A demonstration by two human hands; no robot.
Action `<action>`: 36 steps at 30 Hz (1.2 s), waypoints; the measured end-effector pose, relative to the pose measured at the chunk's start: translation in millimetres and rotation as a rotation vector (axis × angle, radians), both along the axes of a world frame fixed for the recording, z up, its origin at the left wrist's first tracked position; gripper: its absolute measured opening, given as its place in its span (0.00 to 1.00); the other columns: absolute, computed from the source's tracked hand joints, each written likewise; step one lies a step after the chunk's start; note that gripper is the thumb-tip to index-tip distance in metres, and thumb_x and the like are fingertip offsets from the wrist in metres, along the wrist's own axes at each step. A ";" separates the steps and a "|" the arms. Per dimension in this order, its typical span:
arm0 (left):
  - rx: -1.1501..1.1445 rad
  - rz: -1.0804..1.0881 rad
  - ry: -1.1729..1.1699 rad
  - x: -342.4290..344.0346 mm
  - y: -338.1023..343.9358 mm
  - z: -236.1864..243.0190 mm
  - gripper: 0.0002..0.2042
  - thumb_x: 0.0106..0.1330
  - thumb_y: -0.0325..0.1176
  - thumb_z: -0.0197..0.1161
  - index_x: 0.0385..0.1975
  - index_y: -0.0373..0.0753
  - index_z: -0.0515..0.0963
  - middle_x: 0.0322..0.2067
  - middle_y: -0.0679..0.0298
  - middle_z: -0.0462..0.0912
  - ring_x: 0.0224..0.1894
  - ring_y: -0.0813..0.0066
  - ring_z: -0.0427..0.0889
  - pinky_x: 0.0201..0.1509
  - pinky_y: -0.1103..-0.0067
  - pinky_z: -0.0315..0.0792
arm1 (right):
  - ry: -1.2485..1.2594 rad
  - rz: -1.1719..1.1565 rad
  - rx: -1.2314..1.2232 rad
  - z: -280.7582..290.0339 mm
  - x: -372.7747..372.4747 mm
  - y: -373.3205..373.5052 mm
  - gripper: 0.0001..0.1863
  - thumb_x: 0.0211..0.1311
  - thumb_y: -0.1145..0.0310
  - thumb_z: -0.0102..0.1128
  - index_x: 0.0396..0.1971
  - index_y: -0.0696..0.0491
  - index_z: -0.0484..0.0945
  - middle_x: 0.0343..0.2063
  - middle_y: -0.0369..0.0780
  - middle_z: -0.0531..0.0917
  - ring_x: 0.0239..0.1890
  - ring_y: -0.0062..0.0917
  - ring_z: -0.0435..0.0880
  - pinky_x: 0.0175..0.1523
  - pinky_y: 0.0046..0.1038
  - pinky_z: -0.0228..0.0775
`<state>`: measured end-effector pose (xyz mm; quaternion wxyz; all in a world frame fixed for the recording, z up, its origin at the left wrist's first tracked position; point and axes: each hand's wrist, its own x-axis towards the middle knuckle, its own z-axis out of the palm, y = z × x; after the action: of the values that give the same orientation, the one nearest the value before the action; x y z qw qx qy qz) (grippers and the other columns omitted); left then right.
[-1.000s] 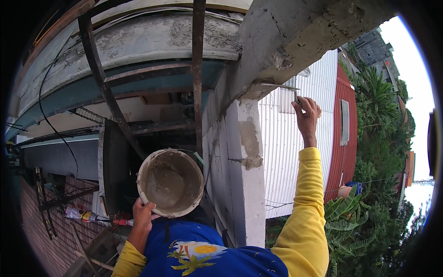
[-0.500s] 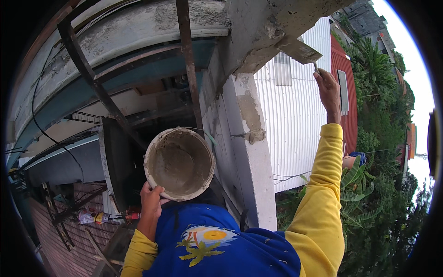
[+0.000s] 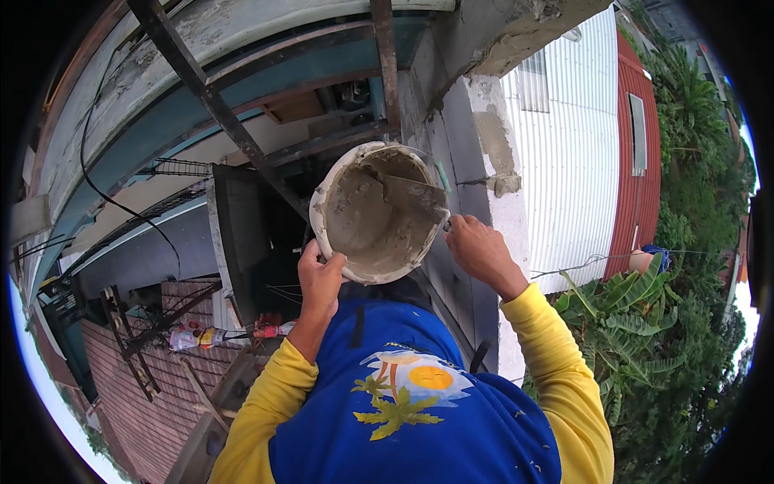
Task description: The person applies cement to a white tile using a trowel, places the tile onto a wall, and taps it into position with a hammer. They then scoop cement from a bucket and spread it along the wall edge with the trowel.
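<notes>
My left hand (image 3: 321,278) grips the near-left rim of a round, mortar-smeared bucket (image 3: 322,216), its thumb over the edge. Wet grey mortar (image 3: 359,218) coats the inside and bottom. At the bucket's right side, my right hand (image 3: 481,252) is closed round the handle of a trowel (image 3: 415,199). The trowel's flat blade reaches over the rim into the bucket, its surface smeared with mortar. Just beyond, to the right, stands a pale block wall end (image 3: 476,137) with a patch of grey mortar (image 3: 494,141) on it.
Above is a rough concrete beam (image 3: 524,36). Dark metal bars (image 3: 211,101) cross at the upper left. Below lie a reddish roof (image 3: 129,379) and a wooden plank (image 3: 203,395). White corrugated sheeting (image 3: 564,153) and banana leaves (image 3: 629,315) are on the right.
My right hand has brought the trowel down and left, from under the concrete beam into the bucket. The view has shifted, and the bucket appears higher and further right.
</notes>
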<state>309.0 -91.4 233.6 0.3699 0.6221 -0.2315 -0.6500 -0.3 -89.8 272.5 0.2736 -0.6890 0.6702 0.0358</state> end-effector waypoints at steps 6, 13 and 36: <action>-0.349 -0.170 -0.358 -0.6 14.1 -16.1 0.19 0.63 0.20 0.62 0.56 0.26 0.79 0.63 0.44 0.82 0.41 0.79 0.86 0.46 0.80 0.79 | 0.030 -0.009 0.047 -71.7 57.2 -17.5 0.14 0.76 0.64 0.57 0.41 0.61 0.82 0.38 0.57 0.88 0.42 0.56 0.89 0.50 0.52 0.82; -0.409 -0.283 -0.395 8.5 4.4 10.2 0.16 0.63 0.19 0.62 0.51 0.26 0.80 0.62 0.43 0.82 0.36 0.81 0.83 0.40 0.82 0.78 | -0.430 -0.179 0.180 -82.6 46.6 -12.8 0.28 0.79 0.50 0.56 0.41 0.65 0.85 0.35 0.59 0.88 0.38 0.53 0.90 0.48 0.51 0.78; 0.054 -0.030 0.075 27.3 -48.5 11.6 0.21 0.63 0.19 0.58 0.58 0.33 0.75 0.50 0.53 0.84 0.44 0.57 0.91 0.40 0.62 0.92 | 0.061 -0.636 -0.648 -46.6 -70.4 -76.6 0.21 0.74 0.61 0.60 0.58 0.59 0.80 0.46 0.51 0.84 0.49 0.49 0.85 0.54 0.46 0.78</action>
<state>336.3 -139.9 245.2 0.3517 0.6036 -0.2090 -0.6843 -70.7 -166.4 225.8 0.0214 -0.4976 0.8328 -0.2415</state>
